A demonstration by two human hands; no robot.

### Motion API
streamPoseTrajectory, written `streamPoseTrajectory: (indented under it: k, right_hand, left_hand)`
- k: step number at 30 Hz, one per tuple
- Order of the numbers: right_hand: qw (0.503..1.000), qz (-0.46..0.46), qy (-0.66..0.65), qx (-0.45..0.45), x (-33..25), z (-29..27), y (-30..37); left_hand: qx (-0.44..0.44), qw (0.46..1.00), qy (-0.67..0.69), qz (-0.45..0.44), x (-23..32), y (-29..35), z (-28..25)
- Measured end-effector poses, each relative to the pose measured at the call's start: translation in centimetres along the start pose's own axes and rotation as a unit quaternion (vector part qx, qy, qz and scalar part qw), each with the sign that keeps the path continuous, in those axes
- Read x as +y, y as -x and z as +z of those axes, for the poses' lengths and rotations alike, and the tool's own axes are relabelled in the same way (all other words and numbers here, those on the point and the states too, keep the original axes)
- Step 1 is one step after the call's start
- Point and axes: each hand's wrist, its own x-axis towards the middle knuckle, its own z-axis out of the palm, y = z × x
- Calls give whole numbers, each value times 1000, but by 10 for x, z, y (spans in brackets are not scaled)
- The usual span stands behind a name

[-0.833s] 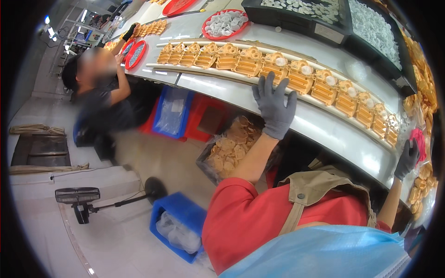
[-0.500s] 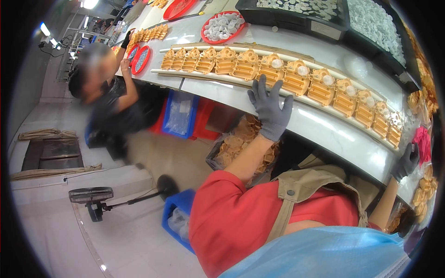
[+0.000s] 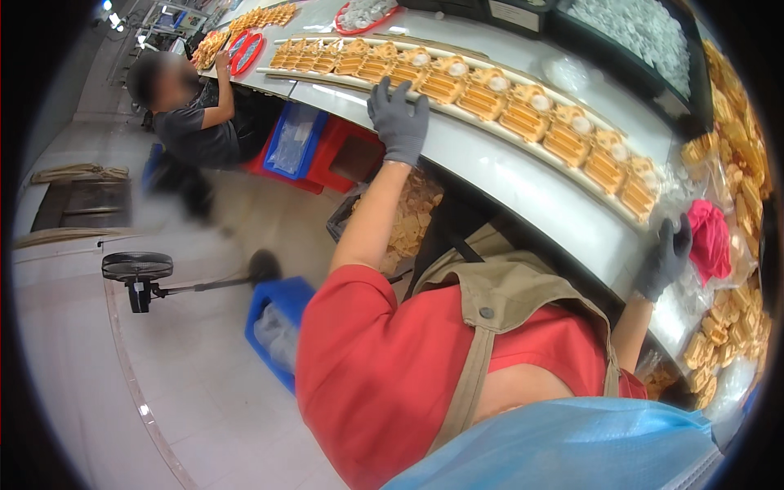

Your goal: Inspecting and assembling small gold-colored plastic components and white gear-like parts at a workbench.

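My left hand [image 3: 398, 122], in a grey glove, has its fingers spread against the near white rail [image 3: 482, 124]. Between two such rails runs a long row of orange-tan plastic housings [image 3: 478, 100]. Those toward the right each carry a round white disc [image 3: 498, 83]; the ones farther left show none. Off the row's right end is my gloved right hand [image 3: 663, 260], fingers apart, beside a bright pink cloth [image 3: 709, 239]. Nothing shows in either hand.
Black bins [image 3: 690, 106] of clear-white parts stand at the far right. Orange parts [image 3: 727, 327] are heaped at right. A red dish [image 3: 366, 16] holds white pieces. At left a co-worker [image 3: 192, 110] sits by red dishes [image 3: 245, 53]. A fan [image 3: 139, 269] and blue bin [image 3: 282, 322] stand behind.
The whole view has shifted, so the row and both hands sit farther left and most of the scene higher. Against the row, my hands have hardly moved. The co-worker's head has lifted slightly.
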Motion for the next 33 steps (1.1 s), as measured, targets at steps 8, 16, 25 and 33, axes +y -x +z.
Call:
streamPoseTrajectory:
  k: [8, 16, 25, 33]
  right_hand:
    - [999, 4, 22, -48, -4, -2, -4]
    - [999, 33, -9, -2, -14, 1, 0]
    - [964, -5, 157, -213, -46, 74, -45]
    - [809, -132, 467, -331, -40, 213, -94]
  left_hand:
    - [4, 999, -25, -23, 9, -5, 0]
    - [4, 999, 38, -32, 10, -1, 3]
    - [23, 993, 111, -19, 16, 2, -13]
    - [22, 992, 119, -25, 8, 4, -8]
